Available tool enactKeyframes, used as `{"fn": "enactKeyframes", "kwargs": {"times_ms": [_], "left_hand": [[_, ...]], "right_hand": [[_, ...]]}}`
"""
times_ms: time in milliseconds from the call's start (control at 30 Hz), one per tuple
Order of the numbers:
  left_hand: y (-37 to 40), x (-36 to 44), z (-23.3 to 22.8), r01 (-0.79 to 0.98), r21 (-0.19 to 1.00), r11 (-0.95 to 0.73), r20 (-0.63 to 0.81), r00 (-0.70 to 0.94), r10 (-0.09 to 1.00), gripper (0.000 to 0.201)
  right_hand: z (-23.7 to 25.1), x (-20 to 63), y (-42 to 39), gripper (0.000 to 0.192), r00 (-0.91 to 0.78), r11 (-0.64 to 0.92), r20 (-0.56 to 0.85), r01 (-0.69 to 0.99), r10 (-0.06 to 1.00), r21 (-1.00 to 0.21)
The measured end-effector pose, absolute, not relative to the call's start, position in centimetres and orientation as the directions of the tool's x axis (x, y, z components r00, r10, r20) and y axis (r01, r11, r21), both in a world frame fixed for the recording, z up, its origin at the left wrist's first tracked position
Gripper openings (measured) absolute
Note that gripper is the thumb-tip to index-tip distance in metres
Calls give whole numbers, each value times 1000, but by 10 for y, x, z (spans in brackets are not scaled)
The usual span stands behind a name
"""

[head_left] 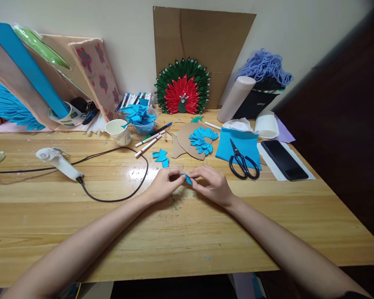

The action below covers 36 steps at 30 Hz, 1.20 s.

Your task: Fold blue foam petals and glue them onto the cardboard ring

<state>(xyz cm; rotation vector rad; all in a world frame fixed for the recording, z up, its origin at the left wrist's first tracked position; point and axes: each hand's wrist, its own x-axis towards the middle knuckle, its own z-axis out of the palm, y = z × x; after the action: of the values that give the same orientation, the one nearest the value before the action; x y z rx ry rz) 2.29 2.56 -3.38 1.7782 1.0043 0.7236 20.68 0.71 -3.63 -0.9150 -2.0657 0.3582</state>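
Between my two hands is a small blue paper piece (188, 179), pinched at its left end by my left hand (166, 182) and at its right end by my right hand (212, 184). Both hands are closed, with fingertips nearly meeting above the table. Just beyond them lie loose blue cut pieces (161, 158). Farther back is a round cardboard piece (185, 137) with a partial ring of blue petals (202, 141) on it. Black-handled scissors (243, 162) rest on a folded blue sheet (233, 143) to the right.
A white glue gun (59, 162) lies at left, its black cord (112, 201) looping toward my left hand. Markers (148, 146), a paper cup (118, 132) and a tub of blue scraps (141, 118) stand behind. A phone (283, 160) lies right; a green-and-red peacock craft (183, 89) leans at the back.
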Motion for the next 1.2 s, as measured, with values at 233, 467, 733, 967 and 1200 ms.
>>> {"fn": "enactKeyframes", "kwargs": {"times_ms": [233, 467, 733, 967, 1200], "left_hand": [[25, 24, -34, 279, 948, -153, -3, 490, 872, 24], [24, 27, -32, 244, 954, -175, 41, 470, 882, 21], [19, 26, -38, 336, 823, -458, 266, 485, 833, 20], [18, 25, -38, 328, 790, -519, 334, 480, 811, 18], [18, 25, -38, 372, 778, -506, 296, 493, 818, 21]], "right_hand": [[-37, 209, 5, 14, -494, 755, 579, 511, 649, -410], [-35, 209, 5, 13, -434, 684, 529, 489, 729, -541], [-35, 205, 5, 11, -224, 218, 151, 317, 963, -923], [-35, 207, 7, 10, -207, 257, 195, 337, 959, -906], [-36, 211, 9, 12, -188, 177, 126, 287, 974, -942]]}}
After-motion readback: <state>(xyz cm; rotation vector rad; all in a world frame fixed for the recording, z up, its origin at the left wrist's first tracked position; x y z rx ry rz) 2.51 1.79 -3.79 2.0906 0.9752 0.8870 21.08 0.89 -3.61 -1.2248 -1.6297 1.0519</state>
